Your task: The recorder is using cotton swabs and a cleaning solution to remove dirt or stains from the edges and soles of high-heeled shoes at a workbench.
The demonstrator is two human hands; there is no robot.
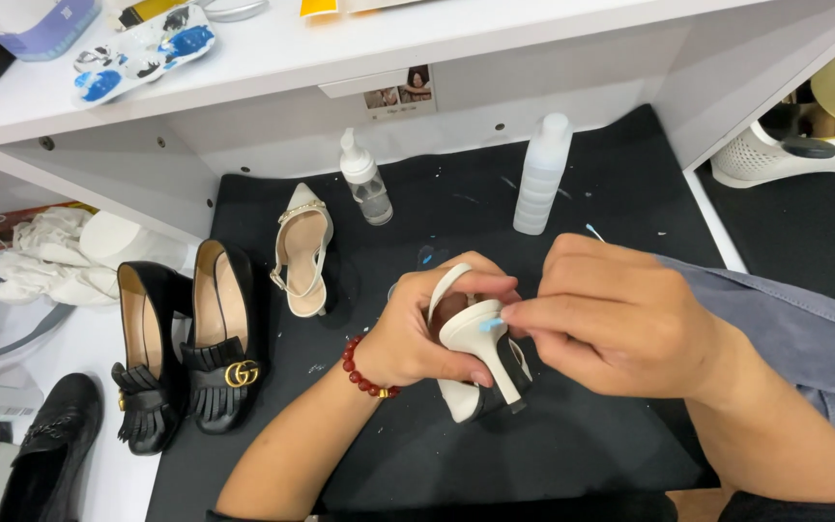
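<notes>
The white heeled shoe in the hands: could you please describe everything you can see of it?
The white heeled shoe is a cream slingback with a slim stiletto heel and a dark sole edge, and it looks like smooth leather. It is held above the black mat, tipped so the heel points down and to the right, its strap looping up over the fingers. The left hand grips it around the back, thumb beneath. The right hand presses a blue-tipped cotton swab against its heel cup. Its toe is hidden.

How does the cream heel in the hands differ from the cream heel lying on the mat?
The held heel is gripped by the left hand, stiletto toward the camera; the mat heel lies untouched, insole showing. The right hand works only on the held one. Both are cream slingbacks.
</notes>
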